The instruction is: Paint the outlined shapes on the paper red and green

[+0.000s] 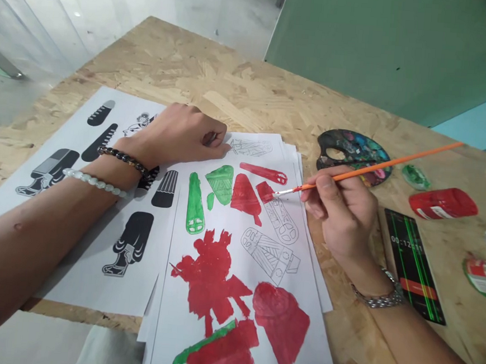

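Paper sheets [92,282] on OSB table [217,84], palette [355,149], phone [413,263] to right

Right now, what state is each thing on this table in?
Right hand: gripping the paintbrush.
Left hand: resting on the papers, fingers curled.
Paintbrush: tip against a red patch.
Top sheet: partly painted red and green, some outlines uncoloured.
Palette: smeared with many colours.
Red bottle: lying on its side.
Phone: screen lit.
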`<state>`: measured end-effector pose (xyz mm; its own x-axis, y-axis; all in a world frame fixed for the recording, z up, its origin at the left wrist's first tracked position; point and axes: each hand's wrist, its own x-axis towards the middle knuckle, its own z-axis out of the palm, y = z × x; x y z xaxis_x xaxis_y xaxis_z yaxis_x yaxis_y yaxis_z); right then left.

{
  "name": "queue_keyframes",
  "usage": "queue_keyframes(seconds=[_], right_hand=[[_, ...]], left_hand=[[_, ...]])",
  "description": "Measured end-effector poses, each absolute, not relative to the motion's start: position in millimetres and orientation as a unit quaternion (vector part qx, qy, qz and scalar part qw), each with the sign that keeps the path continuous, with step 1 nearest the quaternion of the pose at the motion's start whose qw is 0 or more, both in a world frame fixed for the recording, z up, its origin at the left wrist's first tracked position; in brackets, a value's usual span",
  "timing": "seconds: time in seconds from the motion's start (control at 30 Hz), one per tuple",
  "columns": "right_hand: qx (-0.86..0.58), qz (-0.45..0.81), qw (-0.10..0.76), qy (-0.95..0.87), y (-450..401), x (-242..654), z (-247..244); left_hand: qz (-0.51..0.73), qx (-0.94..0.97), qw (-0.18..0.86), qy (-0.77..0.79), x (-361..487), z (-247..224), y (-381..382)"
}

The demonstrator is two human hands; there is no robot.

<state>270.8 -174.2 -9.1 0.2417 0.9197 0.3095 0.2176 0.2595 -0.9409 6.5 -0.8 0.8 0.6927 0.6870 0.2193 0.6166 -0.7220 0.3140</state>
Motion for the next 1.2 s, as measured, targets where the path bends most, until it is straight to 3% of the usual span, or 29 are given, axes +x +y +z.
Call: queue_keyframes(seconds=[1.2], right_hand=[[-0.491,0.382,0.574,-0.533,-170.9,284.8,-14.5]], left_hand=[[0.158,0.924,0.066,0.341,4.9,2.4,-4.7]])
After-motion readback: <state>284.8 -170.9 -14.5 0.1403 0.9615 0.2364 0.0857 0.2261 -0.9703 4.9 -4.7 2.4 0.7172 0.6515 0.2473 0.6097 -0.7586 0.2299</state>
